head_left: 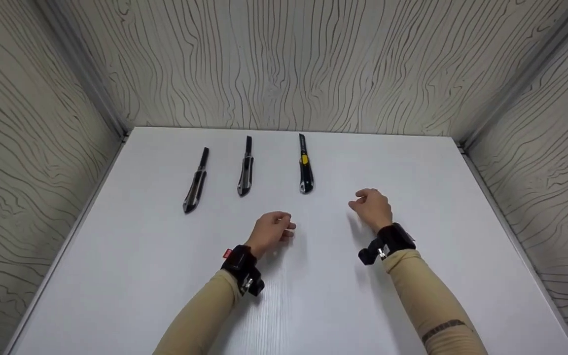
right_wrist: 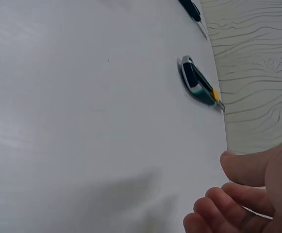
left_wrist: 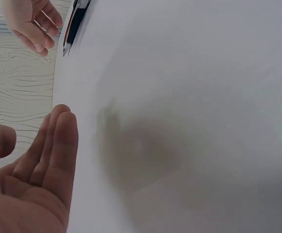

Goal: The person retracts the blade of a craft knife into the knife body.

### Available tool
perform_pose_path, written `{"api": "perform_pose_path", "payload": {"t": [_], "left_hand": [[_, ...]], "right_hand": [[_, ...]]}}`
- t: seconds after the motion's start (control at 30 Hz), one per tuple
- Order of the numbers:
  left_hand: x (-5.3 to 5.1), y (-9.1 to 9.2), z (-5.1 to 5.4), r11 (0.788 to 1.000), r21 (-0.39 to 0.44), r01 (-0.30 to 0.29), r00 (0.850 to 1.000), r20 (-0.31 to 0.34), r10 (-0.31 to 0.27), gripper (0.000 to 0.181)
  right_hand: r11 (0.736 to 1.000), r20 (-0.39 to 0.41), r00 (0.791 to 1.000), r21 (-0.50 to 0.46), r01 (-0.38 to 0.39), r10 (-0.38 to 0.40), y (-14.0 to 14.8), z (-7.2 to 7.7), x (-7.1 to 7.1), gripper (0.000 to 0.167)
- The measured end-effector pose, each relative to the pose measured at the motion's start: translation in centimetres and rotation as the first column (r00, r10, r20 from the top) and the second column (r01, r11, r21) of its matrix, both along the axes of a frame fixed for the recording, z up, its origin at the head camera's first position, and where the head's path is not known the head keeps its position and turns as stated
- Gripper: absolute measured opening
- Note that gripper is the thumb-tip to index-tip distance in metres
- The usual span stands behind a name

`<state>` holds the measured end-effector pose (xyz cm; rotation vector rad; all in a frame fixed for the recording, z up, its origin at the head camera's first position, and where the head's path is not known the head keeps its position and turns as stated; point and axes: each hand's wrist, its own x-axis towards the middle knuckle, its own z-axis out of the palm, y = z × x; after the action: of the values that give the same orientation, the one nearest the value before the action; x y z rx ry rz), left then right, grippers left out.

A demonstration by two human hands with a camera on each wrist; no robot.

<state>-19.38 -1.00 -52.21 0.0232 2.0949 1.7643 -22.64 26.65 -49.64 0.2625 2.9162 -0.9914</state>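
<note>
Three utility knives lie apart on the white table: a grey-and-black one point(head_left: 195, 190) tilted at the left, a similar one point(head_left: 246, 172) beside it, and a black one with a yellow slider point(head_left: 305, 167), whose slider also shows on the knife point(right_wrist: 197, 83) in the right wrist view. My left hand point(head_left: 270, 231) hovers below the knives, relaxed and empty; its fingers point(left_wrist: 63, 145) are nearly straight in the left wrist view. My right hand point(head_left: 373, 208), to the right of the yellow-slider knife, holds nothing, its fingers point(right_wrist: 218, 208) loosely bent.
The white tabletop point(head_left: 156, 266) is bounded by wood-grain patterned panels at the back point(head_left: 284, 64), left and right. Grey metal strips run along the corners. Each wrist carries a black strapped camera.
</note>
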Motion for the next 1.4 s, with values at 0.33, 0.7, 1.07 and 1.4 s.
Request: {"api": "perform_pose_path", "payload": {"t": [0.33, 0.7, 1.07, 1.4], "left_hand": [[-1.1, -1.7, -0.2, 0.999, -0.024, -0.032, 0.999, 0.004, 0.032, 0.037], [-1.0, -1.9, -0.8, 0.998, -0.033, -0.055, 0.998, 0.001, 0.055, 0.036], [-1.4, -2.4, -1.0, 0.998, -0.013, -0.053, 0.999, -0.009, 0.053, 0.037], [-1.4, -2.7, -1.1, 0.998, 0.006, -0.06, 0.998, 0.007, 0.06, 0.036]], "right_hand": [[0.997, 0.108, 0.991, 0.003, -0.083, 0.083, -3.8, -0.4, -3.1, 0.052], [0.994, 0.186, 0.977, 0.008, -0.108, 0.105, -7.0, -1.5, -6.1, 0.063], [0.996, 0.204, 0.976, 0.012, -0.085, 0.081, -9.3, -1.6, -8.4, 0.061], [0.993, 0.143, 0.988, 0.087, -0.079, 0.066, -11.1, -2.3, -9.5, 0.061]]}}
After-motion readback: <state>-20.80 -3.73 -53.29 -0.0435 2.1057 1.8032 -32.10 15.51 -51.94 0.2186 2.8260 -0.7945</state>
